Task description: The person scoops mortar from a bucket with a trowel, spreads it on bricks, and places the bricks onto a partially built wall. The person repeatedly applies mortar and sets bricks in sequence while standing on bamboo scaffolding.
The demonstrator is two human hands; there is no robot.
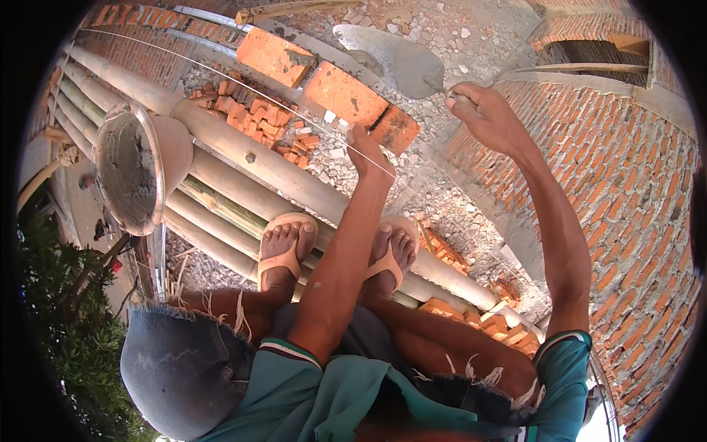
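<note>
The left arm is stretched nearly straight up from the lower centre of the frame, and the left hand (pixel 372 156) is set with its fingertips at the near edge of three orange bricks (pixel 345 92), lined up at upper centre; whether one is pinched in that grip cannot be told. The right arm is bent at the elbow, and the right hand (pixel 484 118) is wrapped around the handle of one trowel (pixel 409 68), its grey blade pointed toward the upper left. One bucket (pixel 175 147) is seen at left, one string (pixel 239 85) is stretched diagonally past the left hand, and two sandals (pixel 278 262) are worn at centre.
</note>
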